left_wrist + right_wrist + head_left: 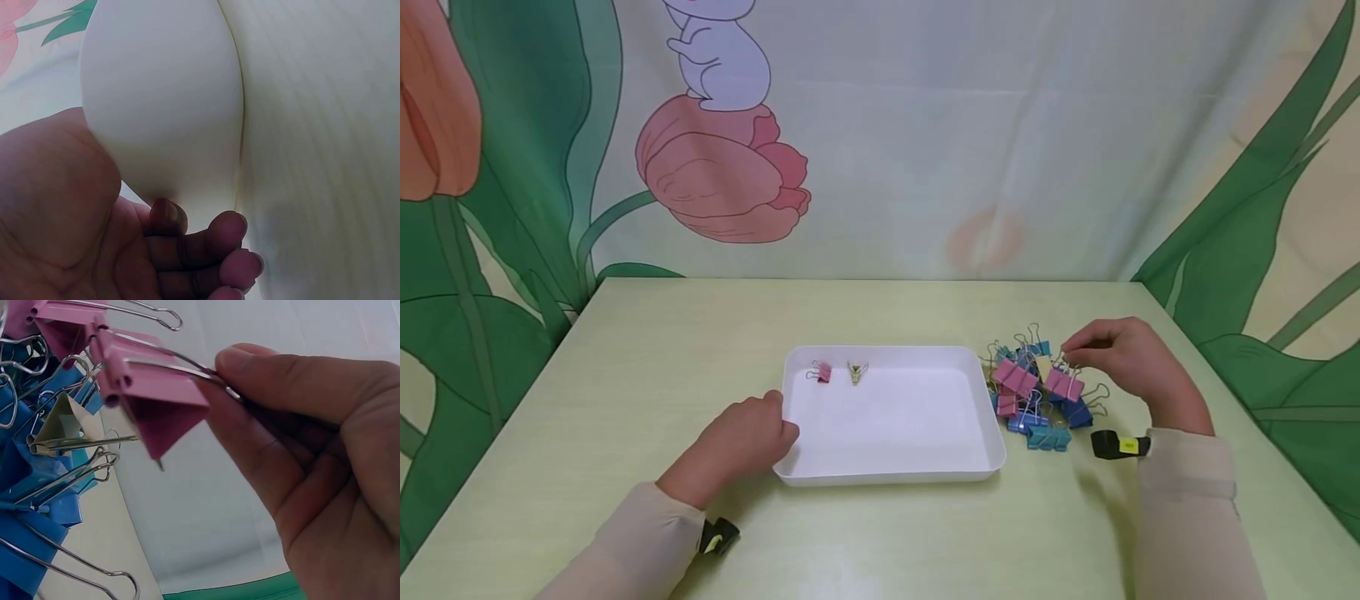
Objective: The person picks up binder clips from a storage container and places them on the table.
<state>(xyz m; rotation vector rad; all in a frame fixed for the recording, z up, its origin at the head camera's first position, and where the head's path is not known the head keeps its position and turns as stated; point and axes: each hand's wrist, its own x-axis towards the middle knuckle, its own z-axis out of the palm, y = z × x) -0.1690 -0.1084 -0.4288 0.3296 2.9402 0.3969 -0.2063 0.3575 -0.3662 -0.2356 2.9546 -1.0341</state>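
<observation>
My right hand point(1131, 362) is at the pile's right side, thumb and finger pinching the wire handle of a pink binder clip point(150, 394). That clip overlaps the heaped binder clips point(1048, 438) in the head view; blue, teal, pink and cream ones show. My left hand point(741, 437) grips the left edge of a white tray point(891, 478), the thumb over the rim. From the left wrist, curled fingers point(228, 231) show against the tray's outer wall point(165, 94). Inside the tray, near its far left corner, lie a small pink binder clip point(824, 372) and a gold-coloured one point(855, 372).
Everything stands on a pale wood-grain table point(700, 321). Behind it hangs a curtain point(887, 150) printed with flowers, leaves and a white cartoon animal. The clip pile sits right beside the tray's right edge, with wire handles sticking out in many directions.
</observation>
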